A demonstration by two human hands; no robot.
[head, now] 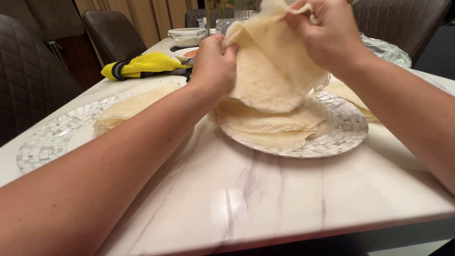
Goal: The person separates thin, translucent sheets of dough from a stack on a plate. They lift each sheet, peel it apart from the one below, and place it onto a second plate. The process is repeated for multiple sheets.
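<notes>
Both my hands hold one thin, pale round flatbread sheet [270, 66] lifted above a stack. My left hand [214, 61] pinches its left edge and my right hand [329, 35] grips its top right edge. Below it, more of the same flatbreads [270, 125] lie piled on a round mosaic-rimmed plate [348, 130] on the white marble table [265, 194]. A second mosaic plate [45, 142] at the left carries another folded flatbread [128, 106], partly hidden by my left forearm.
A yellow and black cloth [142, 64] lies at the back left. Behind it stand a lidded clear container [188, 35] and a small bowl [187, 53]. A clear plastic bag [386, 50] sits at the back right. Dark padded chairs [113, 33] surround the table.
</notes>
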